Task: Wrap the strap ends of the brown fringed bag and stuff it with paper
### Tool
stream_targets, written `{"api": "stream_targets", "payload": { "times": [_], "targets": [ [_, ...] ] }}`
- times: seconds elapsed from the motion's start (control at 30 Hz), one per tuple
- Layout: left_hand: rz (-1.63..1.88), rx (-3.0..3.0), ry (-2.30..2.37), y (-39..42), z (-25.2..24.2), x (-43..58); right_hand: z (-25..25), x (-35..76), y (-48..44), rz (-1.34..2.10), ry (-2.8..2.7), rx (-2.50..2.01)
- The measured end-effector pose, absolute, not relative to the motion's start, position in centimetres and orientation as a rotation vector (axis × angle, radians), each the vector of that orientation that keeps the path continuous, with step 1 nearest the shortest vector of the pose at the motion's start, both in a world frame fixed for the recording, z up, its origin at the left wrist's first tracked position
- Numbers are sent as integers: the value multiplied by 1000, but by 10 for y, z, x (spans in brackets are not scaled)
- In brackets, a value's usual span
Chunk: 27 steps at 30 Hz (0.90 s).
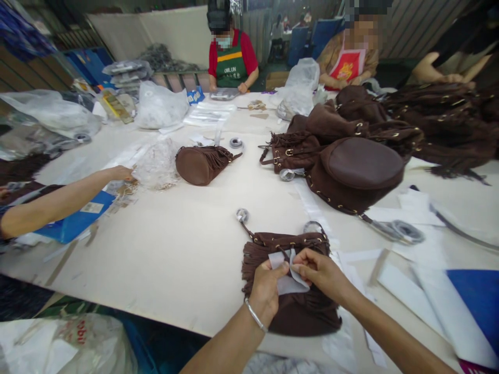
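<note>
Low in the middle of the frame, the person's left hand point(267, 284) and right hand point(317, 269) meet over a brown fringed bag point(290, 283) lying on the pale worktop point(175, 249). Both hands are closed in a pinch on a piece of white paper point(286, 270), the left thumb and fingers gripping its left part, the right fingertips holding its right edge; the paper rests against the bag's upper front. A silver bracelet point(255, 315) circles the left wrist. Just above the bag, a round metal fitting point(242, 214) lies at the end of its strap, and a second ring point(313, 227) sits at the bag's top right.

At centre frame, well apart from the hands, another brown fringed bag lies on its side point(200, 163). To the right of centre a heap of brown bags point(346, 156) spreads toward the upper right corner. White paper strips point(413, 291) and a blue sheet point(477, 296) lie at lower right. At left, a co-worker's bare arm point(62, 200) reaches across a blue folder point(76, 221) toward a crumpled clear plastic bag point(156, 165). Along the far edge at the top, a person in a green apron point(231, 65) and a person in a red apron point(349, 65) sit at the worktop, with clear plastic bags point(159, 106) piled near them.
</note>
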State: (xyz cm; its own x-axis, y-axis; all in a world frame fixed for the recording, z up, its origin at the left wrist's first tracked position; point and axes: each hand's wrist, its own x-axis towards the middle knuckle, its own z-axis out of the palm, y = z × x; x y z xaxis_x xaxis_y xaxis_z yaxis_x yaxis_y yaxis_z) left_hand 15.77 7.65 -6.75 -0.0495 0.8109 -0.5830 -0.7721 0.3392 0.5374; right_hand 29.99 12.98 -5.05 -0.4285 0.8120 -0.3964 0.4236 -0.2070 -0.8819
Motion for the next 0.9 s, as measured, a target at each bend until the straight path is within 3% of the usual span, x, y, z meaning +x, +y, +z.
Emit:
{"api": "stream_targets", "payload": {
  "times": [0.23,0.5,0.67,0.9],
  "targets": [
    [1272,103,961,75,-63,155,-38,295,128,1252,-2076,-1403],
    [1353,222,1200,74,-64,159,-40,291,128,1219,-2184,-1449],
    [1327,373,1545,75,-68,162,-42,288,121,1034,-2290,-1306],
    [1287,565,1663,69,-58,169,-44,291,117,1019,-2310,-1172]
  ]
}}
